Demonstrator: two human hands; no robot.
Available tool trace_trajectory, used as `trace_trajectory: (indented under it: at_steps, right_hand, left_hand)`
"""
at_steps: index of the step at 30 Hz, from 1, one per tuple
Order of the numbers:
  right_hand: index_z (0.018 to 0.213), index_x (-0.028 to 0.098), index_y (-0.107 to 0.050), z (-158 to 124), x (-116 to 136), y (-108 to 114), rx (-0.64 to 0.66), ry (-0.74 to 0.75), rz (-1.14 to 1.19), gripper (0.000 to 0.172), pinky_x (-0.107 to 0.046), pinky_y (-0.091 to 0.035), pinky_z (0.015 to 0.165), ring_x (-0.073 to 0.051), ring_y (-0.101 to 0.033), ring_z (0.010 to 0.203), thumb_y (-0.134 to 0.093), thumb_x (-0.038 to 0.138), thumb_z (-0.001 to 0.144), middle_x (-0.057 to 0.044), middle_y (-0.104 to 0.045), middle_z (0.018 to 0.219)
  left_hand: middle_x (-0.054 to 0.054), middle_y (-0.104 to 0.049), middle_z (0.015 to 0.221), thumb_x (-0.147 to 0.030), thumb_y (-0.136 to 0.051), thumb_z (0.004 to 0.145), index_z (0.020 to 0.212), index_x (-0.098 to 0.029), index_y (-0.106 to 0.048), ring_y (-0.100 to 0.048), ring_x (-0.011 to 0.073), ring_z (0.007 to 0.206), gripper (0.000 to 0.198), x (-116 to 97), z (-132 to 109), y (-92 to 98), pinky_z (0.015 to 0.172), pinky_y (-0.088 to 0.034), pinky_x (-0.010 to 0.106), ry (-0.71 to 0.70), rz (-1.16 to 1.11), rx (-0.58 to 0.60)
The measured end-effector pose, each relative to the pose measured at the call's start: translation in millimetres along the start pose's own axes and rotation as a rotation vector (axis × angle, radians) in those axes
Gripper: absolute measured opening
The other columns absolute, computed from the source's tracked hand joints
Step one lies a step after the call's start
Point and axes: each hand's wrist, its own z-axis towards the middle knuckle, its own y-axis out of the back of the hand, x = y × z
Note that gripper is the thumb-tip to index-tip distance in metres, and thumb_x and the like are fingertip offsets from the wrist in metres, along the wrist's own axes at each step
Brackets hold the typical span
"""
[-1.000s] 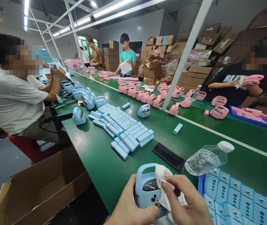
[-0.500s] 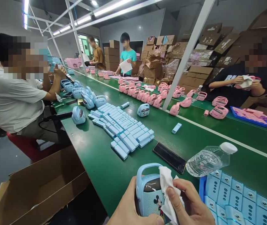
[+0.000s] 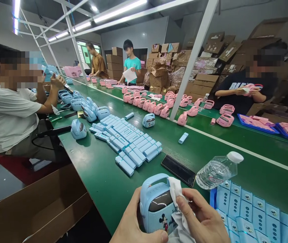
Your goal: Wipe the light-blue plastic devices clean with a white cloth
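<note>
Blue plastic probably makes the little speaker (image 3: 155,216), at the frame's bottom middle, light but slippery, best held by its sides or handle (image 3: 155,178); the left hand (image 3: 134,222) hugs it, the right hand's (image 3: 203,217) fingers pinch a white cloth (image 3: 175,187) against it, and letters (image 3: 171,223) beside Mickey Mouse (image 3: 163,222) are partly covered.

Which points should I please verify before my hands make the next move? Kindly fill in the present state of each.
1. Left hand supports the blue device: ok, it grips the side.
2. Right hand has the white cloth: ok, pinched between thumb and fingers.
3. Dark panel free of marks: cannot tell, reflections lie on it.
4. Printed front fully uncovered: not ok, the cloth hides part of the lettering.
5. Phone apart from the device: ok.
6. Bottle cap on: ok.
</note>
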Motion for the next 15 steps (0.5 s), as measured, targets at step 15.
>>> trace_trajectory:
  at_steps: [15]
  right_hand:
    - [0.127,0.031,-0.067,2,-25,-2,0.033,-0.140,0.127,0.067,-0.032,-0.068,0.076,-0.030,-0.071,0.108,-0.072,0.078,0.080,-0.007,-0.071,0.126]
  left_hand:
    - [0.005,-0.075,0.106,-0.078,-0.057,0.091,0.126,-0.028,-0.067,-0.067,0.0287,0.103,0.061,14,-4,3.9,0.085,-0.053,0.033,0.209,0.003,-0.258]
